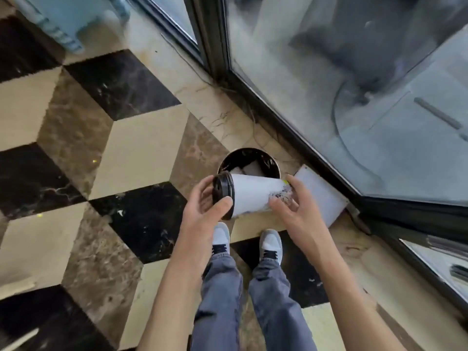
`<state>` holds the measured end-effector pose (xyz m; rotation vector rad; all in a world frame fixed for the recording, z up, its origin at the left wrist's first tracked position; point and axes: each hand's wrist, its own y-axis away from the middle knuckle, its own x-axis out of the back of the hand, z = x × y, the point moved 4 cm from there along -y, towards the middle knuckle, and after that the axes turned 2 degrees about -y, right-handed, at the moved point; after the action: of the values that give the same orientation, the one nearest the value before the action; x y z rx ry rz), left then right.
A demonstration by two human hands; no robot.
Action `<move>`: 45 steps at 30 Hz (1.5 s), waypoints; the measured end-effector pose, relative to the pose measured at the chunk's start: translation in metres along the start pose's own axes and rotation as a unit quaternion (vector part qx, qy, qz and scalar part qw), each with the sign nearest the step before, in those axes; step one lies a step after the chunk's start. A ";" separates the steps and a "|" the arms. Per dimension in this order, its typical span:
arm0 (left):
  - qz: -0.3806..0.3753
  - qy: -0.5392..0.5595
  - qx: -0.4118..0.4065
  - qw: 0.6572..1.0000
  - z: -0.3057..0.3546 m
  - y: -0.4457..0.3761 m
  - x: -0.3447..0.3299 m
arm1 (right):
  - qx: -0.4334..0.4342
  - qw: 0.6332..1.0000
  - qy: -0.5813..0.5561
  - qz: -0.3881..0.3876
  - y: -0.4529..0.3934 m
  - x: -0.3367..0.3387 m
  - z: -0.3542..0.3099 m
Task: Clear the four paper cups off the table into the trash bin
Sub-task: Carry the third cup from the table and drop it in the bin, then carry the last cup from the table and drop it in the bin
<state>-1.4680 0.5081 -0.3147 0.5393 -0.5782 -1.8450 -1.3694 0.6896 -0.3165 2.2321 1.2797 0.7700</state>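
Cup (249,195): centre frame, sideways above bin (272,159); light, crushable.
Left hand (206,206): grips lid (222,191).
Right hand (295,202): grips base.

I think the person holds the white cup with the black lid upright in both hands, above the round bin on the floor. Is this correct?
Not quite. The head view shows the white cup lying on its side, not upright: its black lid points toward the left hand, its base toward the right hand. The rest holds: both hands hold it above the round bin on the floor.
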 end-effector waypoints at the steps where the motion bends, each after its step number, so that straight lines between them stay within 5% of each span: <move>1: 0.002 -0.012 0.015 1.000 -0.018 -0.016 0.005 | -0.010 1.000 0.001 -0.002 -0.015 -0.009 0.017; 13: 0.011 -0.101 0.103 0.990 -0.139 -0.150 0.022 | -0.087 0.996 -0.012 0.007 -0.141 -0.061 0.135; 29: -0.018 -0.119 0.090 0.989 -0.129 -0.179 0.008 | -0.090 0.995 -0.035 0.031 -0.155 -0.052 0.133; 37: -0.002 -0.113 0.025 0.993 -0.051 -0.136 0.005 | -0.009 0.998 -0.031 0.047 -0.117 -0.033 0.039; 45: 0.000 -0.088 -0.143 0.986 0.150 -0.039 -0.015 | 0.158 0.985 -0.034 0.060 -0.023 0.010 -0.163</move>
<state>-1.5834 0.5539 -0.2202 0.1859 -0.4183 -1.9458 -1.4877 0.7270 -0.2077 2.5833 1.3215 0.5575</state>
